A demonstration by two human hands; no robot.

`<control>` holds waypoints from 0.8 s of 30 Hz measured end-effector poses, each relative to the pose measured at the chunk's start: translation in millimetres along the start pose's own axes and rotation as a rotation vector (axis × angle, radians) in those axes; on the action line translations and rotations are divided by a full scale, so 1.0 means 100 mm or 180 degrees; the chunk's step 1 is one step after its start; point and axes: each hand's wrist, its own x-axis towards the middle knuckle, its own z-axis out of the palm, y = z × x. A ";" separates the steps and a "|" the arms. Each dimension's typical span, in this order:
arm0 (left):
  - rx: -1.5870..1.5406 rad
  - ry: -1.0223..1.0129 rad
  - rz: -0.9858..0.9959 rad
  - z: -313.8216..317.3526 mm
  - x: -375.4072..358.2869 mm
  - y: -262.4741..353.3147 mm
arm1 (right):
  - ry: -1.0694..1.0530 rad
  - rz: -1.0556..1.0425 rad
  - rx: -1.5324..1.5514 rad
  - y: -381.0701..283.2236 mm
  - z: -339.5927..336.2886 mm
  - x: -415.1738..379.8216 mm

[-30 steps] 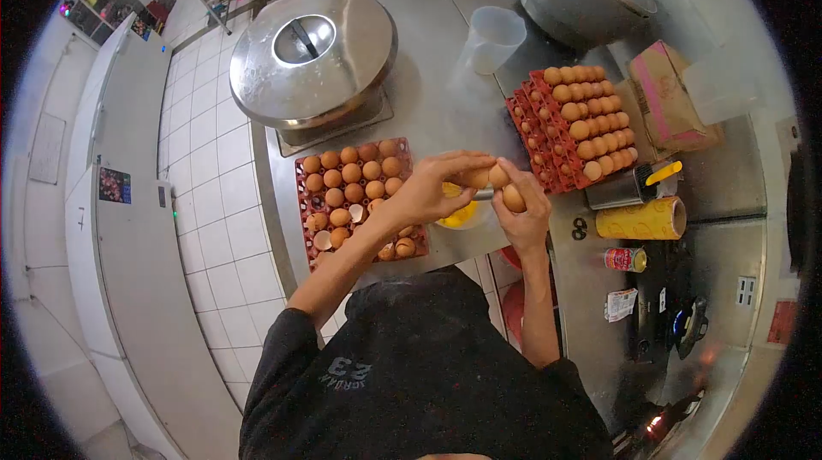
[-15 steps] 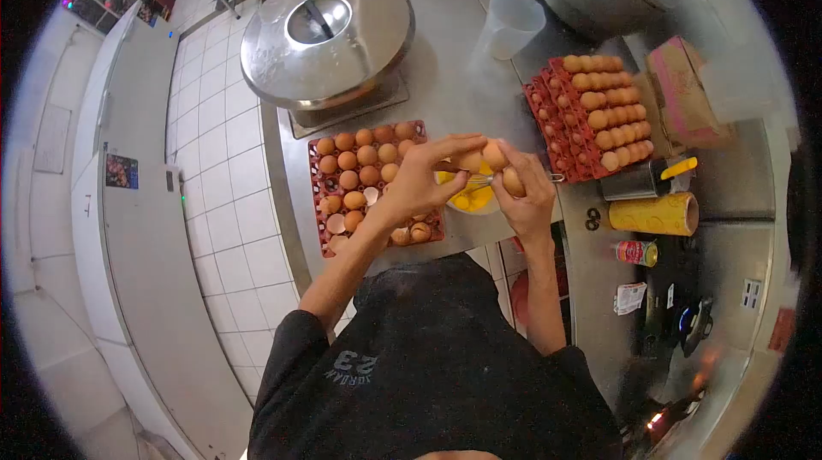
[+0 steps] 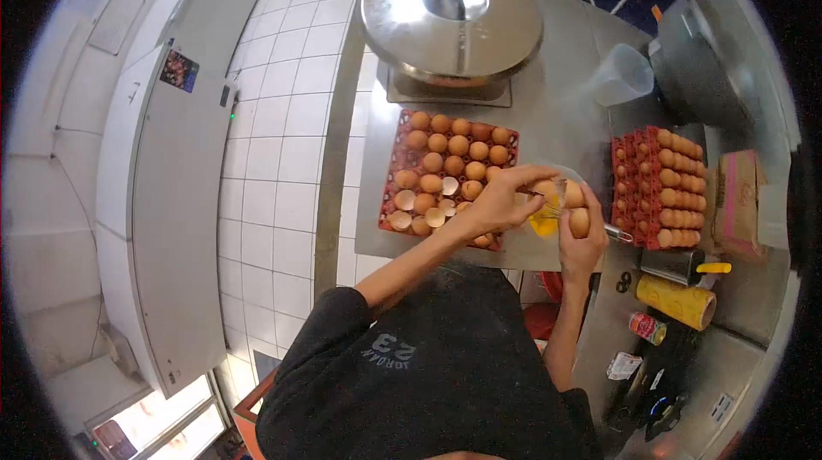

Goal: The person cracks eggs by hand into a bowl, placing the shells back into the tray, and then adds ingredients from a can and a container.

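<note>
My left hand holds one part of a cracked egg, with the shell parted over the bowl. My right hand grips the other part of that egg and also a whole egg lower in the palm. Yellow yolk shows in the bowl beneath, partly hidden by my hands. A whisk rests in the bowl, its handle sticking out to the right. Beside my left hand lies a red egg tray with brown eggs and several empty half shells.
A large lidded metal pot stands behind the tray. A clear plastic jug, stacked egg trays, a cardboard box, a yellow roll and a can are at the right.
The view has turned, shifting the counter to the right in the picture. The egg between my hands has been opened, its shell halves now apart.
</note>
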 end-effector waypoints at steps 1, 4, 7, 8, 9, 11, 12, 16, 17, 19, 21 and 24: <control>0.0076 0.0146 -0.0285 -0.08 -0.06 0.01 | -0.0105 0.0159 0.0209 -0.06 0.12 -0.03; 0.0405 0.0645 -0.0437 -0.31 -0.26 0.01 | -0.0433 0.0301 0.0583 -0.33 0.48 -0.05; 0.0528 0.1314 -0.0609 -0.56 -0.60 -0.30 | -0.1084 0.0547 0.1109 -0.65 0.94 -0.01; 0.0812 0.1530 -0.0740 -0.66 -0.65 -0.23 | -0.1153 0.0387 0.1044 -0.71 1.10 0.00; 0.1091 0.1740 -0.0859 -0.77 -0.68 -0.17 | -0.1213 0.0226 0.0968 -0.73 1.27 0.01; 0.1388 0.1891 -0.0864 -1.03 -0.81 -0.35 | -0.1273 0.0006 0.1297 -0.66 1.69 -0.01; 0.1550 0.1833 -0.0940 -1.14 -0.85 -0.46 | -0.1377 -0.0008 0.1228 -0.59 1.90 -0.01; 0.2041 0.1300 -0.1137 -1.42 -1.01 -0.86 | -0.1673 0.0375 0.1382 -0.52 1.94 -0.10; 0.2030 0.1334 -0.1080 -1.37 -0.92 -0.65 | -0.1555 0.0457 0.1310 -0.52 1.82 -0.09; 0.2084 0.1391 -0.1008 -1.27 -0.89 -0.44 | -0.1692 0.0989 0.1420 -0.61 1.51 -0.12; 0.2041 0.1341 -0.0897 -1.17 -0.88 -0.36 | -0.1522 0.1437 0.1843 -0.58 1.37 -0.19; 0.1486 0.0970 -0.0588 -0.77 -0.79 -0.21 | -0.1514 0.2265 0.2571 -0.48 1.24 -0.20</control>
